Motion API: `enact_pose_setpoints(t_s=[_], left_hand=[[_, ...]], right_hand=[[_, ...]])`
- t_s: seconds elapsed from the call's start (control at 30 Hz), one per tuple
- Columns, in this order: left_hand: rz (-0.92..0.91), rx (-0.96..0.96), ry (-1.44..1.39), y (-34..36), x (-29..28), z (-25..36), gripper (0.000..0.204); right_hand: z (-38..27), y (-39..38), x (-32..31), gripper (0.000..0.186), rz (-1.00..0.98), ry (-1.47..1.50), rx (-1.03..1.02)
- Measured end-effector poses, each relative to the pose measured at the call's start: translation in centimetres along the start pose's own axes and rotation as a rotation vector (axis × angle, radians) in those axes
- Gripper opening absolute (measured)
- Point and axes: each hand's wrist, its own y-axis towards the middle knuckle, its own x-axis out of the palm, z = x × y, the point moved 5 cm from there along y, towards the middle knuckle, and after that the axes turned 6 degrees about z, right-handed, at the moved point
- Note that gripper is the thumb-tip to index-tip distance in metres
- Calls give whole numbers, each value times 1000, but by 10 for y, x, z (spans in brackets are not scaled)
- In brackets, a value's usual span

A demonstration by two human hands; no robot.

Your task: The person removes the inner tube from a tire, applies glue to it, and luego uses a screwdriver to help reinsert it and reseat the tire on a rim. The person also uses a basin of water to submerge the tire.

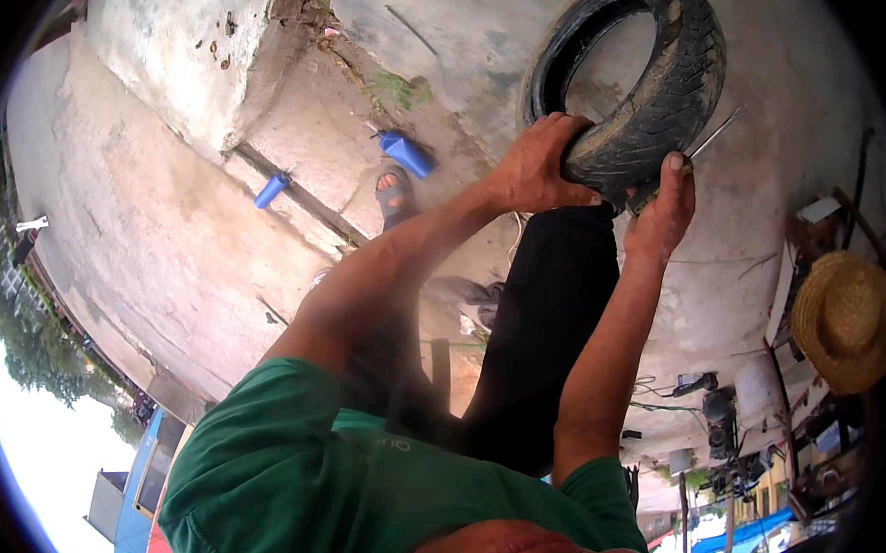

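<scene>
A black, muddy motorcycle tire (662,118) stands tilted at the top, its lower rim just beyond my knee. My left hand (541,169) is wrapped round the tire's lower left edge, thumb along the near side. At the tire's lower right, my right hand (662,213) is closed round a screwdriver (716,134). The screwdriver's thin metal shaft points up and to the right, away from the tire. Its handle is mostly covered by my palm and fingers. My left fingertips are partly hidden behind the tire wall.
Two blue bottles (406,154) with narrow tips lie on the concrete floor at left, near my sandalled foot (392,194). A thin rod (411,30) lies farther off. On the right hang a straw hat (841,319) and cluttered tools and cables (721,421).
</scene>
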Motion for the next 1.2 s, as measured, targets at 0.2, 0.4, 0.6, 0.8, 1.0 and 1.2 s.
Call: enact_pose_setpoints(t_s=[0.2, 0.4, 0.6, 0.8, 1.0, 1.2], left_hand=[[36, -358, -347, 49, -9, 36, 74], [128, -252, -557, 65, -10, 45, 87], [-70, -131, -133, 3, 13, -1, 97], [-89, -292, -176, 21, 10, 20, 84], [74, -299, -692, 65, -3, 30, 81], [-24, -195, -362, 5, 0, 9, 100]], right_hand=[[2, -9, -5, 62, -7, -114, -2], [-2, -8, -1, 60, 34, -67, -68], [-4, -2, -3, 61, 19, -63, -106], [-4, -4, -11, 56, 134, -61, -96], [4, -5, -7, 54, 82, -17, -85], [-2, -5, -3, 52, 122, -29, -43]])
